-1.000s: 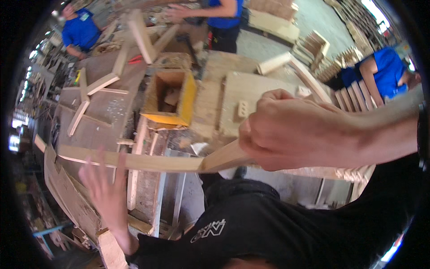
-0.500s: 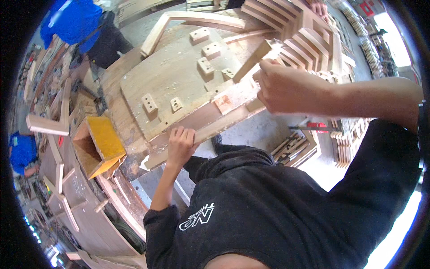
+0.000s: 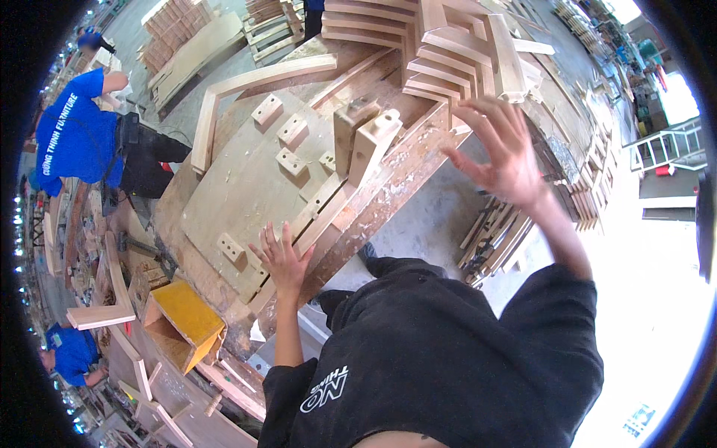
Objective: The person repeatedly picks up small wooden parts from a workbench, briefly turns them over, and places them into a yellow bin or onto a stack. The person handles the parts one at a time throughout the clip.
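My left hand [image 3: 282, 259] is spread open, its fingers resting on the near edge of a wooden workbench [image 3: 373, 198]. My right hand [image 3: 499, 149] is raised, fingers apart, holding nothing, just in front of a tall stack of angled wooden pieces [image 3: 448, 52]. On the bench lies a pale plywood jig board [image 3: 246, 187] with small wooden blocks fixed to it. A taller drilled wooden block [image 3: 373, 142] stands on the bench between my hands. My black-sleeved arms come up from the lower edge.
A yellow open box [image 3: 183, 321] sits at the lower left beside loose wooden strips. A person in a blue shirt [image 3: 78, 134] stands at the left, another [image 3: 71, 355] at the lower left. Curved wooden parts [image 3: 254, 78] lie beyond the jig. More timber [image 3: 493, 239] lies on the floor at the right.
My view swung from one bench to this jig bench. My right hand let go of the wooden strip it held and lifted open. My left hand stays at the bench edge.
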The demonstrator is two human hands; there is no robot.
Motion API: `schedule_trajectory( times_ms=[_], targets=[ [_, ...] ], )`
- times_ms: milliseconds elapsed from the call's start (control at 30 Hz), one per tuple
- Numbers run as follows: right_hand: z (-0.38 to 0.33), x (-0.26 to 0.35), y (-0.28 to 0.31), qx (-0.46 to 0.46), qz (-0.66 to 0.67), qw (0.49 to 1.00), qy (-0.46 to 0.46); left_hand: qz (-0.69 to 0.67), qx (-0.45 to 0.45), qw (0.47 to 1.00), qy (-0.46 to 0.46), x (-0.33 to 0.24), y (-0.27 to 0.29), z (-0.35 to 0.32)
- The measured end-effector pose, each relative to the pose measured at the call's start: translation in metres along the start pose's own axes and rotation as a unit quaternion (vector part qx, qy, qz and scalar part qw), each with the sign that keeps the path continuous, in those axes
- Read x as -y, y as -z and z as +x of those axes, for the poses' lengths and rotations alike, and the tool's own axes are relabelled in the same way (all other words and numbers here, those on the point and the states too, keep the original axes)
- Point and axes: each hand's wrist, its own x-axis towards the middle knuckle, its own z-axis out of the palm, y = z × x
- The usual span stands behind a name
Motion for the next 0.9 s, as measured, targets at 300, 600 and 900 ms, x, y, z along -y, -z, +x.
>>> schedule_trajectory(
  times_ms=[300, 600, 900],
  targets=[
    [0.002, 0.099, -0.123, -0.147, 0.242, 0.931, -0.228, -0.105, 0.047, 0.993, 0.006, 0.01, -0.004, -0.003],
    [0.016, 0.092, -0.144, -0.223, 0.117, 0.934, -0.253, -0.039, 0.007, 0.999, 0.014, 0.011, 0.004, -0.01],
    [0.014, 0.099, -0.162, -0.271, 0.041, 0.945, -0.179, -0.064, 0.015, 0.997, 0.037, 0.009, 0.011, -0.015]
  ],
)
